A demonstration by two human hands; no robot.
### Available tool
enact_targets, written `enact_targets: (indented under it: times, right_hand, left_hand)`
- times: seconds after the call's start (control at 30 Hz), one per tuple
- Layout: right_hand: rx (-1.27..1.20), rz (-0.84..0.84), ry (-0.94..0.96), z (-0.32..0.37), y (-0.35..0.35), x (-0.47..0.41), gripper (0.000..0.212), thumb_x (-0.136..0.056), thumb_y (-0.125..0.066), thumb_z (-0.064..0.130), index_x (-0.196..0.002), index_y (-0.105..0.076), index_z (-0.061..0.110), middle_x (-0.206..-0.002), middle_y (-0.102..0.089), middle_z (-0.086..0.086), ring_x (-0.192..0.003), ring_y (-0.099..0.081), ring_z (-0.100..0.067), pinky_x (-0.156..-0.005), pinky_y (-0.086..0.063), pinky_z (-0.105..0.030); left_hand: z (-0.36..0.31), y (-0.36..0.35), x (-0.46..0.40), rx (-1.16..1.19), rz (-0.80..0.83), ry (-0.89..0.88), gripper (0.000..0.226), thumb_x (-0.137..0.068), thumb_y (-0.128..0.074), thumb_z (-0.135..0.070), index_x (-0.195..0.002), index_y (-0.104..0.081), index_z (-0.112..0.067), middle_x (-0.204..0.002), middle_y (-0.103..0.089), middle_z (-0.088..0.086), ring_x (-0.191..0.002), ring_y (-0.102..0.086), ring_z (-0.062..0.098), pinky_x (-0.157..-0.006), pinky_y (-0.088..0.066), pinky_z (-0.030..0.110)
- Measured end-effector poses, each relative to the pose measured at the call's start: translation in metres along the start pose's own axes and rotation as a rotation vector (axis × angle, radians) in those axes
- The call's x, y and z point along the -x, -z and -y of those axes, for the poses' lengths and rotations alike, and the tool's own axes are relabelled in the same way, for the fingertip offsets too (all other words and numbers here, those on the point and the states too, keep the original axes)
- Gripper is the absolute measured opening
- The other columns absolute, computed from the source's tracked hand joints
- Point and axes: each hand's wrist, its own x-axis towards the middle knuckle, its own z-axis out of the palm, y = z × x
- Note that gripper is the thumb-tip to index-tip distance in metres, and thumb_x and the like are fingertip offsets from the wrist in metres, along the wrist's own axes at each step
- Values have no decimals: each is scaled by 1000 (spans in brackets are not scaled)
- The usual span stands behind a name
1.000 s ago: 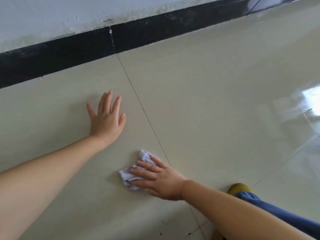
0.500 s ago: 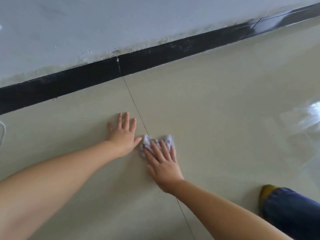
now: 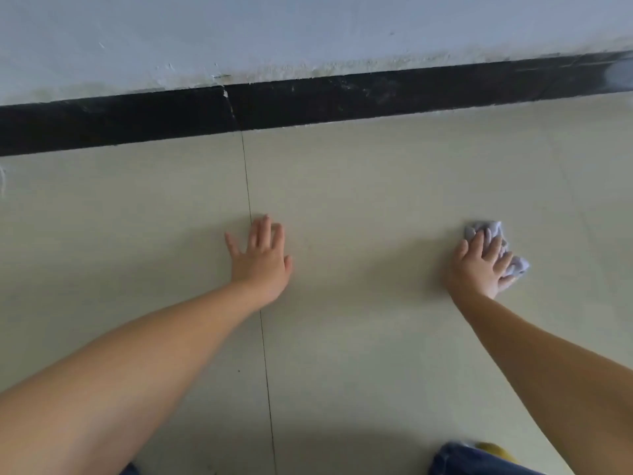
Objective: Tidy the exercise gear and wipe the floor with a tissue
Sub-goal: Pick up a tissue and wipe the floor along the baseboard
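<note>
Down on the floor (image 3: 359, 337), the person leans forward on both arms. Left hand (image 3: 262, 260) lies flat on the pale tile, fingers straight and a little spread, holding nothing; its fingertips point toward the wall (image 3: 308, 29). It sits right at the thin grout line (image 3: 263, 337) that runs from the skirting (image 3: 137, 121) toward the person, with the palm just to the right of that line and the forearm crossing over it.

Right hand (image 3: 479, 265) is well apart from the left, out toward the right side. It presses a crumpled tissue (image 3: 513, 265) onto the tile. The fingers look mostly straight, laid over the top of the tissue rather than curled round it, though the picture is a bit soft there. Pale, bunched folds of tissue stick out past the fingertips and beside the little finger; the rest is hidden under the palm.

Black skirting runs along the foot of the white wall, with scuffed, flaking paint just above it. At the bottom edge, near the right arm, a bit of blue denim (image 3: 479, 462) shows, and a small yellow thing (image 3: 493, 449) peeps out behind it; I cannot tell what it is.
</note>
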Motion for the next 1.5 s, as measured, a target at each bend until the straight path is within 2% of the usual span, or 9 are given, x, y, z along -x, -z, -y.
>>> enact_targets:
  times: [0.07, 0.23, 0.37, 0.47, 0.57, 0.67, 0.97, 1.37, 1.5]
  right_hand:
    - [35, 26, 84, 44, -21, 14, 54, -101, -23, 41, -152, -16, 25, -161, -2, -4, -147, 4, -32, -114, 7, -55]
    - [391, 206, 1374, 105, -73, 88, 55, -95, -19, 45, -141, -44, 28, -152, -36, -2, -141, -29, -33, -114, -15, -58]
    - [562, 336, 1910, 109, -51, 10, 52, -100, -17, 44, -141, -43, 27, -151, -38, -1, -140, -32, -28, -114, -15, -47]
    - [587, 185, 1686, 94, -18, -80, 55, -100, -6, 48, -150, -22, 31, -157, -24, -2, -145, -21, -28, -115, -16, -48]
    - [350, 77, 870, 85, 12, -115, 53, -100, -13, 45, -152, -8, 35, -161, -7, 2, -148, -3, -23, -118, -6, -48]
    - [144, -22, 264, 122, -9, -80, 53, -100, -25, 39, -151, -19, 26, -160, -6, -6, -146, 0, -31, -115, 3, -57]
    - [594, 342, 1693, 228, -78, 55, 51, -102, -18, 44, -151, -6, 36, -161, 3, 6, -148, 7, -22, -118, 7, -47]
    - [105, -42, 130, 80, 42, -151, 52, -100, -19, 36, -150, -16, 25, -159, -6, -6, -146, -2, -29, -115, 1, -56]
    - [148, -36, 388, 130, -12, -70, 55, -100, -25, 33, -152, -14, 20, -159, -5, -11, -146, 0, -35, -114, 3, -58]
  left_hand:
    - [-22, 0, 2, 55, -18, 104, 59, -99, -30, -33, -150, -7, -16, -160, 3, 4, -147, 1, 19, -110, -2, 63]
    - [-38, -18, 29, 338, -169, 490, 62, -98, -35, -22, -151, -6, -12, -160, -4, 6, -147, -3, 19, -113, -4, 59]
    - [-30, -41, 47, 213, -146, 356, 54, -90, -44, -21, -143, -38, -9, -152, -29, 16, -141, -28, 32, -103, -16, 70]
    - [-40, -38, 48, 183, -65, 324, 55, -96, -38, -29, -149, -25, -19, -158, -16, 10, -146, -14, 28, -105, -9, 70]
    - [-50, -41, 42, 192, 15, 392, 61, -99, -26, -42, -152, -2, -22, -159, 9, 10, -146, 6, 28, -108, -6, 66]
    - [-54, -50, 41, 194, -13, 384, 65, -88, -33, -45, -142, -41, -10, -149, -33, 22, -136, -34, 41, -91, -28, 75]
    - [-52, -50, 39, 215, -21, 381, 67, -82, -32, -45, -134, -50, -7, -141, -45, 23, -128, -45, 41, -82, -33, 77]
    - [-51, -66, 38, 192, -82, 339, 68, -85, -29, -47, -141, -38, -9, -147, -36, 22, -136, -30, 39, -91, -24, 77]
    - [-48, -55, 43, 302, -119, 348, 74, -86, -5, -52, -151, -9, -19, -159, -4, 9, -147, -5, 26, -107, -6, 67]
